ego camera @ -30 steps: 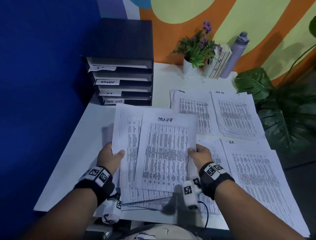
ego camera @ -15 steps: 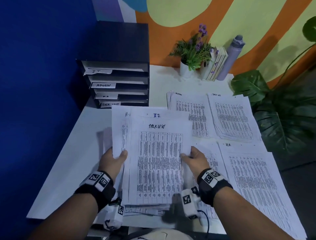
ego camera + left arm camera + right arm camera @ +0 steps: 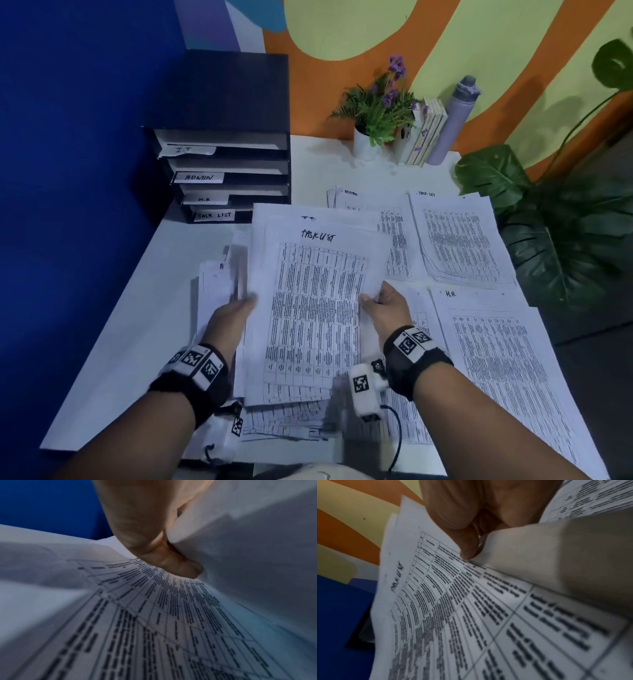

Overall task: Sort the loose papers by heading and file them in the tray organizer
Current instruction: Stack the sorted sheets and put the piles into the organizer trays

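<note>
I hold a stack of loose papers (image 3: 308, 308) above the white table; its top sheet is headed "TASK LIST" (image 3: 317, 236). My left hand (image 3: 236, 308) grips the stack's left edge, thumb on top, fingers (image 3: 176, 563) curled underneath. My right hand (image 3: 380, 301) pinches the right edge of the top sheet (image 3: 453, 601), thumb (image 3: 467, 547) on the print. The black tray organizer (image 3: 226, 144) stands at the back left with slots labelled IT, ADMIN, H.R and TASK LIST. Sorted piles lie to the right: ADMIN (image 3: 363, 202), TASK LIST (image 3: 459, 240), HR (image 3: 496, 359).
A potted plant (image 3: 376, 113), a few books (image 3: 428, 133) and a grey bottle (image 3: 455, 120) stand at the table's back edge. A large-leaved plant (image 3: 555, 222) sits off the right side. A blue wall bounds the left.
The held stack has been squared up: the sheets fanned out to the left a second ago now sit closer under the TASK LIST sheet. Both hands keep their grip on its edges.
</note>
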Demonstrator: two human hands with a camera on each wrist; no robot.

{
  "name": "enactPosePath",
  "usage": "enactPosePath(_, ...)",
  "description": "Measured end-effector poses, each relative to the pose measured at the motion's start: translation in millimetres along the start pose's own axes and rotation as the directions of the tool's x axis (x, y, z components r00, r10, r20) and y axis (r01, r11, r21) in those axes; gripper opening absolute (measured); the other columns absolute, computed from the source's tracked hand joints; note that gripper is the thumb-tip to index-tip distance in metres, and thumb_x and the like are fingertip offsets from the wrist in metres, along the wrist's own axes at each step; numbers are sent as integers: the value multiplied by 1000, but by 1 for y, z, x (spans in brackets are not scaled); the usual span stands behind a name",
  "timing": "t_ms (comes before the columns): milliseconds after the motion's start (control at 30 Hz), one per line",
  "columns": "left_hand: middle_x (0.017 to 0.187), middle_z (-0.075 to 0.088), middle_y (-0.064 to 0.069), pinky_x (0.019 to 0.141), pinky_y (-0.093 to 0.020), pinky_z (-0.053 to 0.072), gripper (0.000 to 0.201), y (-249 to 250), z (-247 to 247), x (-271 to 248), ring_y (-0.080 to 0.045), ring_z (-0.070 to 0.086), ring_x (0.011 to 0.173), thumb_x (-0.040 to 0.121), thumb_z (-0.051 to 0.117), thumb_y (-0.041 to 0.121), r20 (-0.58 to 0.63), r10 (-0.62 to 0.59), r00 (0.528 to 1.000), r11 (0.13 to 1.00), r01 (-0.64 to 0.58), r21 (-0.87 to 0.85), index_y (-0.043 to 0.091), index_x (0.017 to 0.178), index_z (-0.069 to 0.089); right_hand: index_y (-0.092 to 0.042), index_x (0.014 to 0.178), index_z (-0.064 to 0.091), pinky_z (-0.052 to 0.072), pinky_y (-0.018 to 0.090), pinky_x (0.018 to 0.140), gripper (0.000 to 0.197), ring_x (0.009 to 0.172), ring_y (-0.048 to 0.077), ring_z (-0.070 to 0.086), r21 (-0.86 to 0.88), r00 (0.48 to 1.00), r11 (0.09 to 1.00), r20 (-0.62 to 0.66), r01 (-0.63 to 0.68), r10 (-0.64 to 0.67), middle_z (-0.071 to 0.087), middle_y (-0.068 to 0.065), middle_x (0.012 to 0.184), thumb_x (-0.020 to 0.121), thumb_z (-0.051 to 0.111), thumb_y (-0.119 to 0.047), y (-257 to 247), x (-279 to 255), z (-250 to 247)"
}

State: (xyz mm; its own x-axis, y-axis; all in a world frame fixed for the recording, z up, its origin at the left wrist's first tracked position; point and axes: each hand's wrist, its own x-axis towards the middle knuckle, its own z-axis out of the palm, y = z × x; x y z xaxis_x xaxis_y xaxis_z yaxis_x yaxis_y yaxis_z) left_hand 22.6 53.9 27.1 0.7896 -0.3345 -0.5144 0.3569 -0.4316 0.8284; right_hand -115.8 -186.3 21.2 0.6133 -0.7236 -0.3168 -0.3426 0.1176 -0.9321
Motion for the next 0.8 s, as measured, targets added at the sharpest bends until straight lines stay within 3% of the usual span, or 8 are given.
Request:
enactPosePath(67, 88, 56, -2, 75, -30, 40, 37, -3, 3, 5, -17, 53, 82, 82, 64, 47, -35, 79, 996, 989, -74, 130, 11, 93, 64, -24, 101, 65, 54, 40, 88, 17, 95, 24, 67, -13, 1000, 1000, 14, 18, -17, 73, 2, 100, 92, 61, -10, -6, 2, 3)
enactPosePath(200, 91, 71, 0, 80, -31, 52, 24, 2, 6, 8, -22, 66, 85, 86, 72, 32, -193, 111, 975, 983, -79, 164, 9, 96, 70, -19, 127, 52, 50, 43, 96, 40, 107, 23, 61, -277, 993, 961, 105, -22, 53, 64, 4, 118, 91, 64, -29, -7, 2, -1)
enactPosePath(267, 92, 71, 0, 83, -34, 54, 22, 5, 8, 8, -24, 67, 87, 85, 74, 30, -238, 89, 967, 989, -57, 136, 12, 96, 69, -27, 144, 30, 54, 35, 81, 67, 93, 19, 60, -326, 971, 940, 175, -100, 164, 56, 7, 119, 88, 68, -28, -5, -3, -7)
enactPosePath(367, 91, 71, -3, 84, -39, 56, 22, 9, 13, 9, -28, 67, 86, 86, 71, 31, -310, 101, 945, 987, -57, 149, 10, 93, 67, -41, 149, 6, 51, 26, 59, 86, 68, 12, 53, -358, 936, 921, 246, -154, 252, 52, 8, 97, 90, 65, -18, -3, -16, -12)
enactPosePath(500, 102, 70, -8, 88, -38, 51, 25, 26, 24, 10, -31, 64, 97, 93, 62, 32, -333, 169, 928, 980, -121, 160, 9, 101, 66, -29, 123, 38, 60, 49, 59, 44, 63, 21, 57, -377, 995, 921, 0, -94, 102, 48, 3, 72, 92, 52, -1, -4, -9, -26)
enactPosePath(567, 108, 69, -9, 92, -40, 50, 31, 34, 31, 11, -31, 63, 102, 94, 62, 33, -342, 191, 920, 975, -137, 176, 6, 106, 66, -22, 99, 51, 59, 50, 59, 21, 71, 26, 63, -466, 998, 885, -59, -24, -4, 58, 3, 79, 93, 50, -3, -9, 4, -40)
enactPosePath(633, 105, 69, -11, 91, -40, 51, 32, 42, 38, 12, -33, 64, 99, 93, 63, 35, -360, 200, 911, 974, -144, 177, 4, 100, 65, -23, 84, 61, 60, 45, 63, 25, 79, 24, 66, -488, 997, 873, -66, 7, -45, 64, 4, 97, 93, 51, -3, -16, 15, -55)
enactPosePath(800, 96, 69, -10, 84, -38, 53, 28, 60, 64, 13, -32, 65, 89, 93, 64, 35, -357, 167, 919, 984, -132, 121, 7, 94, 64, -16, 119, 63, 60, 30, 61, 47, 84, 16, 61, -287, 996, 956, 47, -58, 74, 39, -5, 129, 86, 49, 14, -37, 33, -93)
